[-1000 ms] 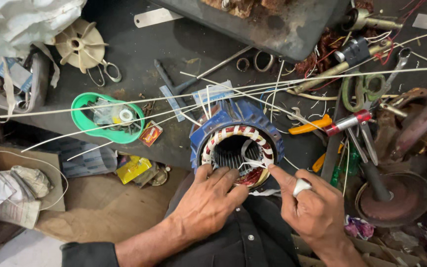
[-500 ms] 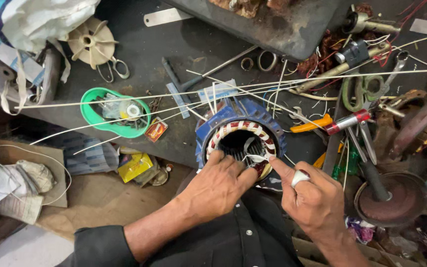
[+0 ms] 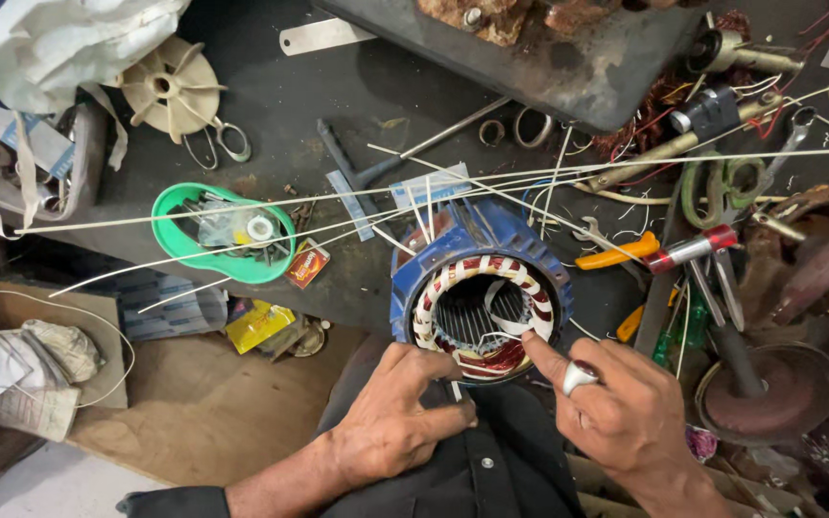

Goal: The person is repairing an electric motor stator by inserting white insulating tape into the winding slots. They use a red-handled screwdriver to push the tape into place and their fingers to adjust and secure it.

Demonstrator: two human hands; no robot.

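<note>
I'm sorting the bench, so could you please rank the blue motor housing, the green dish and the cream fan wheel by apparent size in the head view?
1. blue motor housing
2. green dish
3. cream fan wheel

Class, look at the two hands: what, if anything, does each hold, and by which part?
The left hand grips the near rim of the blue stator. The right hand pinches a white strip at the winding's near edge.

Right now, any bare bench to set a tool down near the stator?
Bare dark bench between the cream fan, green tray and grey slab. Also brown board left of the left hand. Right of the blue stator, tools crowd everything.
</note>
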